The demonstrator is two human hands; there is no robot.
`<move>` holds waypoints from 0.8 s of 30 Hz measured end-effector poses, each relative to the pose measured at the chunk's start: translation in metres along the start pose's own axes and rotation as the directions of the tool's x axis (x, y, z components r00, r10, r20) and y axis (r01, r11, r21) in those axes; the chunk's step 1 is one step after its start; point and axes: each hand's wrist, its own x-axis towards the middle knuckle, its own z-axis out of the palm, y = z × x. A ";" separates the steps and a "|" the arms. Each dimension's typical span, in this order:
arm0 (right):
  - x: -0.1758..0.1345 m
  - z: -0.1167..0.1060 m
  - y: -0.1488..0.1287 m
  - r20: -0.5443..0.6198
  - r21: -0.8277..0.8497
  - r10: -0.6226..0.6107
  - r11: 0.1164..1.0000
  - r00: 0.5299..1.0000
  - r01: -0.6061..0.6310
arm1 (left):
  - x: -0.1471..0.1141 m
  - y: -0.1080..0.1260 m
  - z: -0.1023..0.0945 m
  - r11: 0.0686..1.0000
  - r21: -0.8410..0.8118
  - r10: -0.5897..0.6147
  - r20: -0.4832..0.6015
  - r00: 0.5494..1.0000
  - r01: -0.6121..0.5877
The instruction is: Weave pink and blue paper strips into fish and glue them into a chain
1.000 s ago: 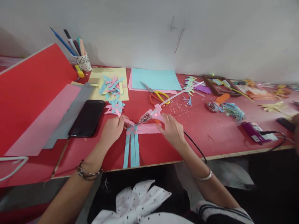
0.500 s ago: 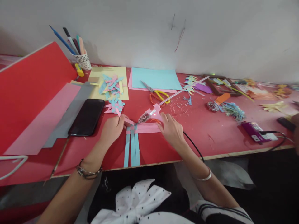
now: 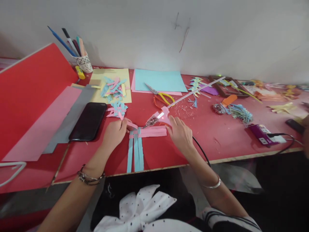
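My right hand (image 3: 180,133) is wrapped round a pink glue gun (image 3: 163,116), a long clear glue stick (image 3: 198,92) jutting out of its back. The nozzle points down and left, close above a weave of pink and blue paper strips (image 3: 137,133). With its fingers closed, my left hand (image 3: 117,132) pinches a pink paper strip (image 3: 131,124), whose free end reaches over the weave's upper left corner. Blue strips (image 3: 138,156) hang toward the table's front edge, and pink ones (image 3: 154,131) stretch to the right.
A black phone (image 3: 88,121) lies left of my left hand. Behind are a small woven piece (image 3: 117,109), a heap of folded paper pieces (image 3: 114,87), and scissors (image 3: 159,96). A black cord (image 3: 201,149) runs from my right hand over the front edge. A purple power box (image 3: 262,134) sits right.
My right hand has drawn the glue gun slightly up and right, so its nozzle is farther from the weave. My left hand still pinches the pink strip. The view has shifted a little.
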 end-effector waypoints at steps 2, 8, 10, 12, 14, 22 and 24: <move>-0.001 0.000 0.002 -0.003 -0.002 0.012 1.000 1.000 -0.012 | 0.000 -0.001 0.000 1.000 -0.005 0.003 -0.005 1.000 -0.003; -0.005 -0.001 0.009 -0.044 -0.016 0.052 0.998 0.998 -0.053 | 0.000 0.000 0.000 1.000 0.005 -0.002 -0.010 1.000 0.002; -0.006 -0.002 0.012 -0.055 -0.022 0.062 0.998 0.997 -0.063 | 0.000 0.000 0.000 1.000 0.005 0.003 -0.007 1.000 -0.003; -0.007 -0.001 0.015 -0.064 -0.029 0.071 0.997 0.995 -0.073 | -0.001 0.001 0.000 1.000 0.003 0.010 -0.010 1.000 -0.010; -0.008 -0.001 0.018 -0.078 -0.035 0.076 0.996 0.994 -0.079 | -0.001 0.001 0.000 1.000 0.003 0.015 -0.015 1.000 -0.015; -0.011 -0.003 0.028 -0.105 -0.047 0.097 0.994 0.990 -0.102 | -0.001 0.001 -0.001 0.999 -0.028 0.015 -0.004 1.000 -0.016; -0.012 -0.003 0.030 -0.103 -0.048 0.108 0.992 0.989 -0.113 | -0.001 0.001 -0.001 1.000 -0.024 0.020 -0.006 1.000 -0.020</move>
